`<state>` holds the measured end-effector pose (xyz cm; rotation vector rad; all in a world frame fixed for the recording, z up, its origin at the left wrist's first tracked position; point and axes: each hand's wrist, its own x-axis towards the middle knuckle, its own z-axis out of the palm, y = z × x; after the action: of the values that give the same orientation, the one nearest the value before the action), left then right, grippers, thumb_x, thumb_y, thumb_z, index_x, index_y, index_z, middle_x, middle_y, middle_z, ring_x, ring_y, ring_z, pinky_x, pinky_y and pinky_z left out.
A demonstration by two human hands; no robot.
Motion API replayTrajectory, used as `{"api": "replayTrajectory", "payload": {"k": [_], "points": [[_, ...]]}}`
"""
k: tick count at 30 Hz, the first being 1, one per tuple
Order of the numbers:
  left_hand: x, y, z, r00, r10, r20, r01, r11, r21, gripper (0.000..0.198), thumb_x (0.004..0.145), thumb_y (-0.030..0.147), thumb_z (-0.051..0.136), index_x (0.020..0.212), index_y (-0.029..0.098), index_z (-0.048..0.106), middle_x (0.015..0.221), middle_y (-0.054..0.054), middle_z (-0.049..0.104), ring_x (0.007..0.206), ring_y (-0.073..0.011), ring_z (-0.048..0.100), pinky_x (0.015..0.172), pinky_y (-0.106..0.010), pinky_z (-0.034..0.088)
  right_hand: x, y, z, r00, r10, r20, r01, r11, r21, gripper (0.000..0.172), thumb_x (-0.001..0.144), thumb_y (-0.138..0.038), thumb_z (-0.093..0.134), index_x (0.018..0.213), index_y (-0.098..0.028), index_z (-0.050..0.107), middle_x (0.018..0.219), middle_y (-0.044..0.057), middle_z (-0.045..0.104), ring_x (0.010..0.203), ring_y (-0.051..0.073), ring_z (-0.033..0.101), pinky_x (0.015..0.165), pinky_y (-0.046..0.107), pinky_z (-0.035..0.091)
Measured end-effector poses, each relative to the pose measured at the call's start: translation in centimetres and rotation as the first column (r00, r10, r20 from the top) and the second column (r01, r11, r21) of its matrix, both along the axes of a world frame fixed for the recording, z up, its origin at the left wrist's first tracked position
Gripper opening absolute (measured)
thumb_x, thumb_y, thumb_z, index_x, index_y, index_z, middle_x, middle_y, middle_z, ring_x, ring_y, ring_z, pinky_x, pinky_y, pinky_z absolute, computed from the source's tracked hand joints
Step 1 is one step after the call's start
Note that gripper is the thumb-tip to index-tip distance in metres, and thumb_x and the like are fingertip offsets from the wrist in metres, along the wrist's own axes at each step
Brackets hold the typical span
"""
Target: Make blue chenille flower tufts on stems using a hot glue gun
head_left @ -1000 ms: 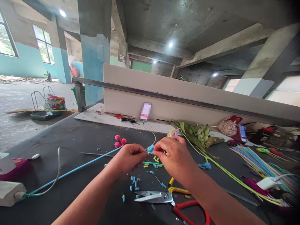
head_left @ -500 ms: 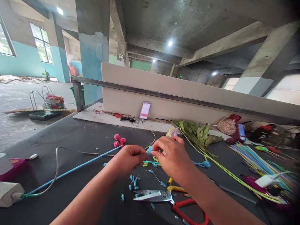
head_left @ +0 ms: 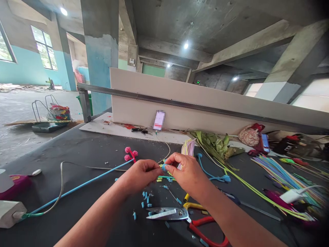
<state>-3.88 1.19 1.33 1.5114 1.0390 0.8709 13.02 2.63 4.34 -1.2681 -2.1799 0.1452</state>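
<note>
Two bare hands meet over a dark table (head_left: pixel 74 147), a small blue piece (head_left: pixel 163 167) between their fingertips.
The left hand (head_left: pixel 145 173) and the right hand (head_left: pixel 186 171) pinch the piece from either side; below them lie scissors (head_left: pixel 178 214), blades parted and pointing left, with short blue clippings (head_left: pixel 145 195) scattered near the tips; a long blue stem (head_left: pixel 84 183) slants in from the left, its upper end by a pink pompom sprig (head_left: pixel 131 153); beyond, a phone (head_left: pixel 159 120) with a blurred screen leans against a white panel (head_left: pixel 180 84); to the right sit green leaves (head_left: pixel 216 145) and a bundle of coloured stems (head_left: pixel 279 171).
</note>
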Motion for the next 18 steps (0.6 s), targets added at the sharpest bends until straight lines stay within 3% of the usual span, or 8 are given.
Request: {"api": "replayTrajectory", "payload": {"k": [11, 13, 16, 18], "points": [[0.2, 0.1, -0.5, 0.996, 0.075, -0.048, -0.071, 0.994, 0.078, 0.039, 0.071, 0.054, 0.056, 0.064, 0.015, 0.056, 0.051, 0.006, 0.039, 0.045, -0.007, 0.029, 0.043, -0.022, 0.021, -0.4, -0.7, -0.3, 0.996, 0.023, -0.084, -0.028, 0.998, -0.057, 0.011, 0.073, -0.014, 0.059, 0.065, -0.021, 0.062, 0.062, -0.002, 0.065, 0.061, 0.014, 0.058, 0.062, 0.027, 0.042], [0.2, 0.2, -0.8, 0.996, 0.074, -0.047, -0.071, 0.995, 0.065, 0.039, 0.072, 0.053, 0.055, 0.063, 0.015, 0.054, 0.051, 0.006, 0.04, 0.045, -0.0068, 0.029, 0.042, -0.022, 0.021, 0.1, -0.7, -0.2, 0.992, 0.028, -0.12, -0.037, 0.997, -0.073, 0.011, 0.079, -0.021, 0.054, 0.076, -0.022, 0.065, 0.07, 0.0, 0.068, 0.064, 0.014, 0.059, 0.061, 0.027, 0.044], [0.3, 0.4, -1.1, 0.996, 0.087, -0.005, -0.087, 0.996, 0.023, 0.038, 0.074, 0.053, 0.052, 0.069, 0.015, 0.055, 0.053, 0.005, 0.043, 0.044, -0.0068, 0.03, 0.043, -0.021, 0.023, 1.0, -1.2, -0.2, 0.935, -0.013, -0.354, -0.031, 0.992, -0.119, 0.028, 0.086, -0.038, 0.046, 0.105, -0.023, 0.061, 0.104, 0.007, 0.066, 0.083, 0.017, 0.061, 0.07, 0.029, 0.047], [0.6, 0.4, -1.2, 0.994, 0.097, 0.047, -0.098, 0.995, 0.007, 0.038, 0.076, 0.052, 0.05, 0.072, 0.015, 0.056, 0.056, 0.004, 0.045, 0.046, -0.0072, 0.034, 0.044, -0.021, 0.024, 1.3, -1.9, -1.0, 0.801, -0.101, -0.589, -0.02, 0.981, -0.195, 0.036, 0.084, -0.046, 0.048, 0.109, -0.023, 0.058, 0.113, 0.008, 0.062, 0.092, 0.02, 0.059, 0.077, 0.031, 0.046]]}}
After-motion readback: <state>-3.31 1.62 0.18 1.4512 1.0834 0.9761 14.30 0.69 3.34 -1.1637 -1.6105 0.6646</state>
